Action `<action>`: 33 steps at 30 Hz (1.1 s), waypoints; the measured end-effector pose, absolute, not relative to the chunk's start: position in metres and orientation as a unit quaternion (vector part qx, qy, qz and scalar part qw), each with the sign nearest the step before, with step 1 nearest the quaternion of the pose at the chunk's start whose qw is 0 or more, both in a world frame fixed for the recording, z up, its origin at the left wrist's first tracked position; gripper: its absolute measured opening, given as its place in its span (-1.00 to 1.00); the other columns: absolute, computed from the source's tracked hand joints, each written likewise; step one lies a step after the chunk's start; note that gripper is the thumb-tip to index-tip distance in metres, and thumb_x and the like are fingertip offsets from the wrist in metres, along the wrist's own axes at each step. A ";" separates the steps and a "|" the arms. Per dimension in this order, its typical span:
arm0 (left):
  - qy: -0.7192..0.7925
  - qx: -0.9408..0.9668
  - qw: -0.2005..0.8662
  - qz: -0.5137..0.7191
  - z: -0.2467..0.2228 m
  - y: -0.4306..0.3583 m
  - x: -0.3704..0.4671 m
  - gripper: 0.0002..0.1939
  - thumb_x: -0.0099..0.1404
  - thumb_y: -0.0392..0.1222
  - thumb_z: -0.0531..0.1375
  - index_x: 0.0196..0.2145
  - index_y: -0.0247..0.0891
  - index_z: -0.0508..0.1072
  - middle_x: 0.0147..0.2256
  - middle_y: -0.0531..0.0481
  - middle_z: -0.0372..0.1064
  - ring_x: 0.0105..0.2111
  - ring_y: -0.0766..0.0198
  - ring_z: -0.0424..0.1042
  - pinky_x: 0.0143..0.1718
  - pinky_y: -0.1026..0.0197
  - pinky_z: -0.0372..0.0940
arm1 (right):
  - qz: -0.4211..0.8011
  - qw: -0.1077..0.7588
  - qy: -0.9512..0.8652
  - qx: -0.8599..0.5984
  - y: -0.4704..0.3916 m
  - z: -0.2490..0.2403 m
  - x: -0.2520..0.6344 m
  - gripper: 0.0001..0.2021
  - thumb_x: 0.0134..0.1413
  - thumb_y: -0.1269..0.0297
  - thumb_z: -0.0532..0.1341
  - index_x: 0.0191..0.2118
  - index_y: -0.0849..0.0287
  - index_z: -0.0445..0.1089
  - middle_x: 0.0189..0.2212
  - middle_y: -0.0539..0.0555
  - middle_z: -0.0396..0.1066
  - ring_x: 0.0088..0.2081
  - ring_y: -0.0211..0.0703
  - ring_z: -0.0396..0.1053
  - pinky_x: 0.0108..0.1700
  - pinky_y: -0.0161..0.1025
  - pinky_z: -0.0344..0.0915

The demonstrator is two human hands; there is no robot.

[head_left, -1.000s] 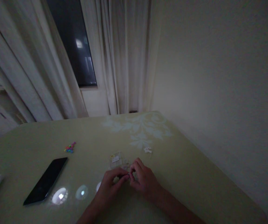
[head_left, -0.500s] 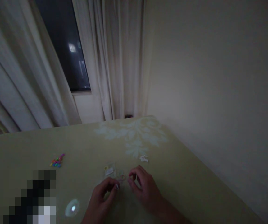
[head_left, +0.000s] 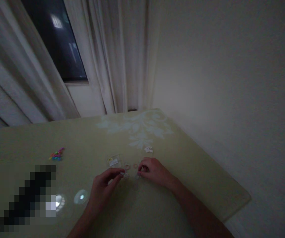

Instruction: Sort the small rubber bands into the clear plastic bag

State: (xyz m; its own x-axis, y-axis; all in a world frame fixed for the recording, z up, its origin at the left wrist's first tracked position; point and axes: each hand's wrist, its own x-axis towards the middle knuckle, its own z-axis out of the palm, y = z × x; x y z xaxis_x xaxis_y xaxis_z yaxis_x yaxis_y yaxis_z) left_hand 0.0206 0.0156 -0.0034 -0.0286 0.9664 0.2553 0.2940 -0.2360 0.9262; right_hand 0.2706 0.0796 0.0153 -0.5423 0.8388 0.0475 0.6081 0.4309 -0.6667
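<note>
My left hand (head_left: pixel 106 185) pinches a small pale, clear-looking piece (head_left: pixel 124 174) between thumb and forefinger; its exact kind is too small and dim to name. Just to the right, my right hand (head_left: pixel 156 172) has thumb and forefinger pressed together low over the table. Whatever may be in that pinch cannot be made out. Beyond the fingertips lie small pinkish rings, one pale ring (head_left: pixel 135 166) near the right fingers. A flat clear packet (head_left: pixel 114 161) with a yellow ring and a white label lies behind my left hand.
A small white object (head_left: pixel 148 150) lies beyond my right hand. Farther left sits a little pile of bright coloured pieces (head_left: pixel 57 154). A pixelated dark shape (head_left: pixel 28 195) covers the near left. The table (head_left: pixel 182 148) meets a wall on the right, with curtains (head_left: pixel 117 59) behind.
The view has tilted down, so the table shows higher. My right thumb and forefinger have closed from a slight gap, and that hand is lower, nearer the table. My left hand keeps its pinch.
</note>
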 end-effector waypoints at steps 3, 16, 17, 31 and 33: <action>0.517 0.607 0.348 0.492 -0.002 0.013 0.022 -0.83 0.29 -0.07 0.33 -0.24 -0.15 0.69 -0.28 -0.07 0.69 -0.28 0.11 0.68 -0.23 0.22 0.53 | 0.290 0.172 -0.822 -0.459 0.074 0.014 0.268 -0.92 0.12 0.34 0.42 -0.23 0.15 0.60 -0.33 0.02 0.49 -0.30 -0.20 0.41 -0.22 -0.31 0.21; 0.474 0.647 0.293 0.521 0.001 0.016 0.022 -0.90 0.24 -0.20 0.31 -0.37 -0.15 0.67 -0.38 -0.03 0.63 -0.35 0.18 0.61 -0.28 0.25 0.48 | 0.195 0.118 -0.854 -0.467 0.064 0.003 0.250 -0.94 0.19 0.40 0.25 -0.21 0.18 0.43 -0.24 0.07 0.48 -0.23 -0.14 0.40 -0.20 -0.27 0.19; 0.476 0.649 0.296 0.514 0.001 0.016 0.024 -0.90 0.24 -0.19 0.31 -0.36 -0.15 0.67 -0.38 -0.03 0.63 -0.36 0.18 0.61 -0.27 0.25 0.48 | 0.204 0.151 -0.852 -0.458 0.064 0.002 0.249 -0.93 0.19 0.41 0.25 -0.20 0.17 0.42 -0.24 0.06 0.47 -0.25 -0.16 0.39 -0.20 -0.27 0.19; 0.453 0.662 0.329 0.499 0.001 0.013 0.032 -0.86 0.33 -0.16 0.31 -0.22 -0.13 0.70 -0.29 -0.06 0.64 -0.29 0.16 0.61 -0.23 0.23 0.46 | 0.252 0.345 -0.846 -0.320 0.051 0.000 0.236 -0.93 0.22 0.36 0.20 -0.18 0.13 0.35 -0.34 -0.03 0.29 -0.33 -0.22 0.27 -0.28 -0.32 0.19; 0.453 0.660 0.332 0.499 0.001 0.012 0.032 -0.84 0.35 -0.14 0.30 -0.20 -0.15 0.70 -0.26 -0.08 0.64 -0.26 0.14 0.61 -0.19 0.21 0.47 | 0.275 0.345 -0.842 -0.311 0.050 0.002 0.237 -0.94 0.23 0.33 0.21 -0.18 0.13 0.37 -0.34 -0.03 0.29 -0.33 -0.22 0.27 -0.27 -0.32 0.20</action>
